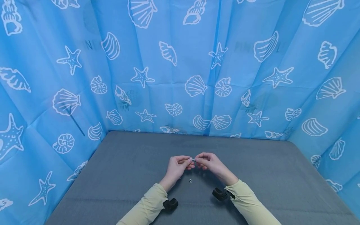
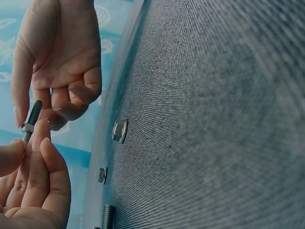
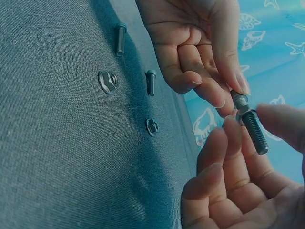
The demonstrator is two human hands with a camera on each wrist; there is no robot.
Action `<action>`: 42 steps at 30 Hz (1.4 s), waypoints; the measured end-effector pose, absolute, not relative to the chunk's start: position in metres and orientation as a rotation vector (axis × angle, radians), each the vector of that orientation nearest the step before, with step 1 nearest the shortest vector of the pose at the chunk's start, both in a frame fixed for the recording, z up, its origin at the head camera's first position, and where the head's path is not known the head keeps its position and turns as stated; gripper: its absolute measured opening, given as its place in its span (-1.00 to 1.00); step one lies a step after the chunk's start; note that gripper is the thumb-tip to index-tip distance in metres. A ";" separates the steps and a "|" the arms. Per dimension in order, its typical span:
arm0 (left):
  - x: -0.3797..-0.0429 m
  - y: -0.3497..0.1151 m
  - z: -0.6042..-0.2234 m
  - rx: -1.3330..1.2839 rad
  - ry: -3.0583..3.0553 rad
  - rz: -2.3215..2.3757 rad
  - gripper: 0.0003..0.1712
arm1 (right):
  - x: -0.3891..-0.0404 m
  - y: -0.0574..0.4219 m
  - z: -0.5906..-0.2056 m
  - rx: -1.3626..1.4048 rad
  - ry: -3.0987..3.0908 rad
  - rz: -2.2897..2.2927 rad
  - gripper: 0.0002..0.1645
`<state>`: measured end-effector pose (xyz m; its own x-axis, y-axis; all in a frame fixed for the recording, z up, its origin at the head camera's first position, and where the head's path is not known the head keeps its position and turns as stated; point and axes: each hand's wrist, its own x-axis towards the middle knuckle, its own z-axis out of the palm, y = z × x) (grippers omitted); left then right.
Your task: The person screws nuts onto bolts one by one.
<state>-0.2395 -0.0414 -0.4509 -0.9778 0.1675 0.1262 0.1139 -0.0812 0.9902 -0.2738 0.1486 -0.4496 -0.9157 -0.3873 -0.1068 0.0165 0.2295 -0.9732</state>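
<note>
I have the left hand point(image 1: 177, 167) on the left and the right hand point(image 1: 213, 164) on the right, a bolt point(image 3: 258, 138) between them, a nut point(image 3: 245, 116) around its shank. Two loose bolts point(image 3: 121, 42) and two loose nuts point(image 3: 107, 82) lie apart on the desk point(image 1: 135, 162). I see a curtain point(image 1: 174, 72) behind the desk and along its left and right sides.

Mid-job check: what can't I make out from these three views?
Left wrist view: the gripped end of the grey metal threaded bolt, covered by the bare left hand.
Left wrist view: one end of a loose grey threaded bolt, cut off by the bottom edge.
Right wrist view: part of the bare right hand, cut off by the right edge.
Head view: the held bolt's threads, too small.
</note>
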 end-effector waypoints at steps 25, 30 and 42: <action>-0.239 -0.042 -0.452 0.291 2.067 2.280 -0.77 | -0.274 0.148 -0.451 -0.328 2.184 -1.737 -0.60; -0.239 -0.042 -0.452 0.301 2.071 2.279 -0.76 | -0.274 0.147 -0.450 -0.298 2.184 -1.716 -0.62; -0.239 -0.041 -0.452 0.290 2.069 2.262 -0.77 | -0.275 0.147 -0.452 -0.283 2.168 -1.737 -0.62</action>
<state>-0.2394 -0.0414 -0.4518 -0.9803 0.1728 0.0961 0.0804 -0.0959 0.9921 -0.2754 0.1473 -0.4524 -0.9198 -0.3653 -0.1434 0.0605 0.2292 -0.9715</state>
